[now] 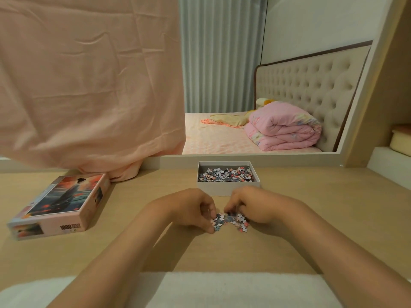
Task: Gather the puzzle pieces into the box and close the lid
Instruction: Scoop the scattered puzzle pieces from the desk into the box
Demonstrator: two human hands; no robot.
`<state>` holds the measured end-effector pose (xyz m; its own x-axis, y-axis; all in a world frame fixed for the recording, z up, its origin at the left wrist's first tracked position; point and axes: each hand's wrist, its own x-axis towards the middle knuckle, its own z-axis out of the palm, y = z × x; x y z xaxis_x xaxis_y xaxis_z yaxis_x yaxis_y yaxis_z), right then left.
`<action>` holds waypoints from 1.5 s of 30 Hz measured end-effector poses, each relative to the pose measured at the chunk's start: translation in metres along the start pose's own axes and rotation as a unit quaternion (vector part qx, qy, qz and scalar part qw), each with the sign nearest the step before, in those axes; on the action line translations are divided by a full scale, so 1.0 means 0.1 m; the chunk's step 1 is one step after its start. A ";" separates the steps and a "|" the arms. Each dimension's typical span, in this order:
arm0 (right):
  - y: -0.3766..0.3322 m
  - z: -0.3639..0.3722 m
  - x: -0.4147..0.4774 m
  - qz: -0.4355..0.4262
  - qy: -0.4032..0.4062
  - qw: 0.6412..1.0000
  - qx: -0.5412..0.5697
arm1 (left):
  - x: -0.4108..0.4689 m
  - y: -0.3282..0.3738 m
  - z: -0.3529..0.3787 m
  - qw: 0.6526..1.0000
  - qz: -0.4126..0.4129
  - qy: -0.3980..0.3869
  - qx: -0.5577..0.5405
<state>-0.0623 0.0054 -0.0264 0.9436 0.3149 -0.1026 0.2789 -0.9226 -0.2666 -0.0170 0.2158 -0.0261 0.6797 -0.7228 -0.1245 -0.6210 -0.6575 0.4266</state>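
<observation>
Between curled hands (192, 207), knobby puzzle pieces (230, 221) on smooth wood (311, 218)

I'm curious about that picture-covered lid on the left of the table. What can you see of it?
The lid is flat, rectangular, cardboard-looking, lying picture side up on the wooden table, left of the open white box. Its top shows a dark-haired robed figure against an orange-red sky; its pale pink side reads "1000". The left hand and right hand, pinching puzzle pieces, are apart from it. A pink cloth ends by its far corner; contact is unclear.
</observation>
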 end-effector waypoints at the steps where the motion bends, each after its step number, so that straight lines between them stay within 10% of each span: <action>1: 0.00 -0.02 -0.03 0.004 0.006 1.000 0.018 | 0.02 -0.01 0.03 1.000 0.005 0.015 -0.014; 26: -0.04 -0.03 -0.09 0.110 -0.013 0.993 0.040 | 0.19 0.18 0.14 0.992 0.014 0.000 0.126; 40: -0.06 0.11 -0.02 0.142 0.092 0.969 0.179 | 0.25 0.18 0.26 0.990 -0.015 0.131 -0.044; 45: -0.04 0.13 0.00 0.169 0.118 0.912 0.355 | 0.27 0.15 0.27 0.969 -0.045 0.144 -0.195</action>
<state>-0.0657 0.0121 -0.0380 0.9896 -0.0955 -0.1073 -0.1424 -0.5538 -0.8204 -0.0183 0.1812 -0.0470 0.8398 -0.5401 0.0552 -0.3980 -0.5432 0.7392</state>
